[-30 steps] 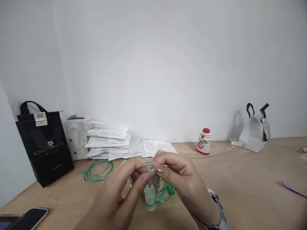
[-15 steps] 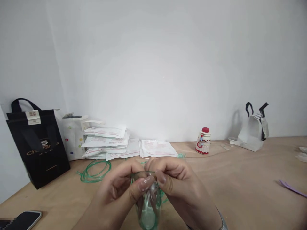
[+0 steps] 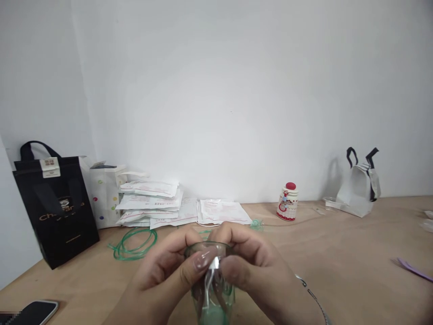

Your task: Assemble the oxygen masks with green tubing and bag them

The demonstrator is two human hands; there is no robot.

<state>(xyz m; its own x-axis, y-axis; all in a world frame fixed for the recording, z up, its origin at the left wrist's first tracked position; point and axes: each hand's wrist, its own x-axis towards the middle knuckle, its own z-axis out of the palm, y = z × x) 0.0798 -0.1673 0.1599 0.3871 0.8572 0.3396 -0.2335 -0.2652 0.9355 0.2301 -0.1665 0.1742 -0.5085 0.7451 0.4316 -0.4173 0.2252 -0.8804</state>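
Both of my hands pinch the top rim of a clear green plastic mask [image 3: 212, 293] low in the middle of the view. My left hand [image 3: 169, 275] has its fingers closed on the mask's left rim, thumb pressing near the centre. My right hand [image 3: 252, 271] is closed on the right rim. A small shiny metal strip sits between my thumbs. The mask's lower part runs off the bottom edge. A coil of green tubing [image 3: 133, 243] lies on the wooden table [image 3: 338, 253] to the left of my hands.
A black paper bag [image 3: 56, 207] stands at the left, with a white dotted bag [image 3: 104, 194] and a stack of white sealed packets [image 3: 152, 203] behind the tubing. A phone [image 3: 34, 311] lies at bottom left. A small red-capped jar [image 3: 287, 201] and a white bag [image 3: 360, 185] stand near the wall.
My hands have dropped lower and drawn the mask closer. The thumbs have shifted onto the metal strip at the mask's rim.
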